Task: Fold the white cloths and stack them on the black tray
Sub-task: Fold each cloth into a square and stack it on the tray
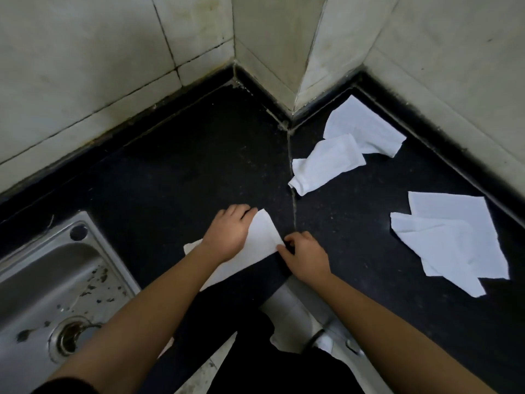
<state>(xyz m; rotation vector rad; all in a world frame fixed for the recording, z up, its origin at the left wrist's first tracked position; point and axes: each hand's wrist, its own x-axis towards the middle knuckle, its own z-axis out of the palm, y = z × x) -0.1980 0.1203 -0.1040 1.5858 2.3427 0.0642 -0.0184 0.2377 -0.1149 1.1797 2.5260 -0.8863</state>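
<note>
White cloth (262, 237) lies on black counter (170, 166) under both hands, part-folded to a point. L hand (227, 233) rests on it, fingers curled over the far edge, prob. to pin the fold. R hand (305, 255) pinches the cloth's corner just beside L hand, likely to align edges. Beyond R hand: crumpled cloth (326, 166) touching a flatter cloth (366, 126). Right of R hand, well apart: spread cloth (449, 243), unfolded. Steel sink (42, 280) left of L hand. Black tray not in view; no stack seen.
</note>
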